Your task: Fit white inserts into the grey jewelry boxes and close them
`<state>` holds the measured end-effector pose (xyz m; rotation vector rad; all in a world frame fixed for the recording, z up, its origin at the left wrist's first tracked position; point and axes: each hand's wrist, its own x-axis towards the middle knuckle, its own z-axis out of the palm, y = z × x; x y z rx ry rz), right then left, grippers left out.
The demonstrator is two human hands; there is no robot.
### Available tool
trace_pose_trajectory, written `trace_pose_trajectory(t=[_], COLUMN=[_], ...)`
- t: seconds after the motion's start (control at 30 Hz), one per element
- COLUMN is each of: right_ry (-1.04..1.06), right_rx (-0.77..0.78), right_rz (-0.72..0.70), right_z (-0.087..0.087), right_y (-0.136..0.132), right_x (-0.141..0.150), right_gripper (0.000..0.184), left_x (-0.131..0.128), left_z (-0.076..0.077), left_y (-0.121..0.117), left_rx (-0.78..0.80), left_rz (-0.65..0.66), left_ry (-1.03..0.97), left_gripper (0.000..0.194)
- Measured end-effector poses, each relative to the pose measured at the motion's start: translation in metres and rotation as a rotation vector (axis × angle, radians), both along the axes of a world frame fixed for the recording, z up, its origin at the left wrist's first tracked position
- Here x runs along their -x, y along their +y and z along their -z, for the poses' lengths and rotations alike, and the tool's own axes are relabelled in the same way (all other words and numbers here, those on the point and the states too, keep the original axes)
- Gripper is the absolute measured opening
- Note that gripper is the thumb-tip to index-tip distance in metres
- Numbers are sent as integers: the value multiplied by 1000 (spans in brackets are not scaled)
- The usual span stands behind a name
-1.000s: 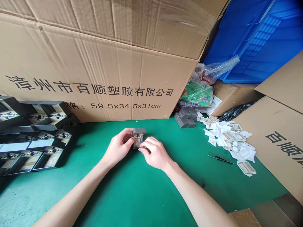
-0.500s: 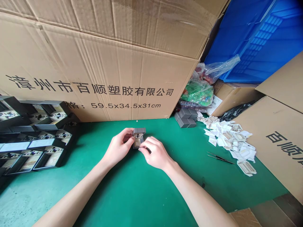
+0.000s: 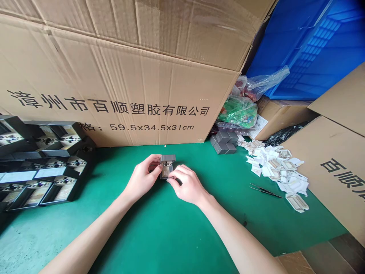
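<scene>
A small dark grey hinged box [image 3: 166,172] sits open on the green tabletop, its lid raised at the far side and a pale lining in its base. My left hand [image 3: 145,174] is closed on the box's left side, thumb toward the hinge and fingers behind. From the right, my right hand [image 3: 186,182] grips the near right edge with bent fingers and thumb. Its fingertips partly cover the base, so any small piece between them is hidden.
Open dark boxes [image 3: 61,186] are stacked at the left. Closed grey boxes [image 3: 224,142], white scraps [image 3: 275,161] and tweezers [image 3: 265,190] lie to the right. A large carton [image 3: 119,83] walls the back; a blue crate [image 3: 288,45] and plastic bags [image 3: 239,110] stand behind right.
</scene>
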<state>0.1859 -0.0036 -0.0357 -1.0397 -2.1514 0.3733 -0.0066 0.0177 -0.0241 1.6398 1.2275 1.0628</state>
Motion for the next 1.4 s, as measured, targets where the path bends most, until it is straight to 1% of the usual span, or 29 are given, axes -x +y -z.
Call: trace_pose_trajectory(t=[0.17, 0.37, 0.53, 0.8, 1.07, 1.17, 1.23, 1.3, 1.4], right_ry=[-6, 18, 71, 188, 230, 228, 212, 200, 206], right_rx=[1, 28, 19, -23, -20, -31, -75, -126, -150], right_rz=[-11, 9, 44, 188, 253, 277, 310, 385, 566], right_z=[-4, -5, -5, -5, -2, -4, -8, -14, -20], right_y=[-1, -2, -1, 2, 5, 4, 5, 6, 8], right_x=[0, -1, -1, -2, -3, -5, -13, -28, -67], right_gripper=[5, 4, 18, 35, 39, 38, 37, 33, 23], left_x=[1, -1, -1, 0, 0, 0, 0, 0, 1], left_z=[1, -3, -5, -2, -3, -4, -4, -3, -3], left_y=[0, -2, -3, -2, -2, -1, 0, 1, 2], left_rx=[-3, 1, 5, -12, -15, -5, 6, 15, 13], left_rz=[8, 9, 11, 13, 5, 1, -2, -3, 4], left_ry=[-9, 16, 31, 49, 77, 74, 69, 73, 90], left_gripper=[29, 30, 29, 29, 32, 34, 35, 37, 37])
